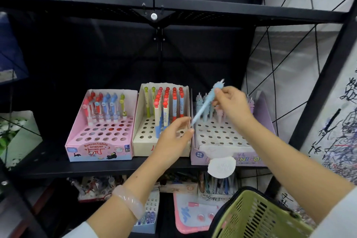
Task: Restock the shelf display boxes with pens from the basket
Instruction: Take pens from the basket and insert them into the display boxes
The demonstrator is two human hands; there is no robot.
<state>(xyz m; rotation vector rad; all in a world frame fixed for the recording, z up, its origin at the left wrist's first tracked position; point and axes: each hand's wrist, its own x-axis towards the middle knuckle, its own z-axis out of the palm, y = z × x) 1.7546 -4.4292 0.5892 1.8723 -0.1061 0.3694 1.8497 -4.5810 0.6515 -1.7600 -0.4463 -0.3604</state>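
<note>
blue unicorn pen on its way into the purple box

we have our right hand (pixel 230 105) pinching a pale blue unicorn pen (pixel 207 102) near its ornament end, fingers curled round the barrel, the pen tilted with its tip down toward the near left corner of the purple display box (pixel 262 121). our left hand (pixel 174 134) is raised just beside the pen's tip, fingers loosely bent; whether the fingertips (pixel 190 130) touch the tip or only steady it, we cannot tell. it holds nothing else that we can see.

we judge the task to be well short of done. three display boxes stand side by side on the shelf (pixel 108 168), and each shows its back rows filled and its front rows of holes bare. the pink eraser-pen box (pixel 77 141) holds roughly five pens along the back, with four rows of empty holes before them. the cream middle box (pixel 138 147) holds around a dozen red-capped and green pens, too crowded for an exact count. the purple box has a back row of unicorn pens, partly hidden by our hand, so we leave that uncounted.

the green basket (pixel 257 216) hangs low at our right arm; its contents are out of sight, so how many pens remain we cannot say.
</note>
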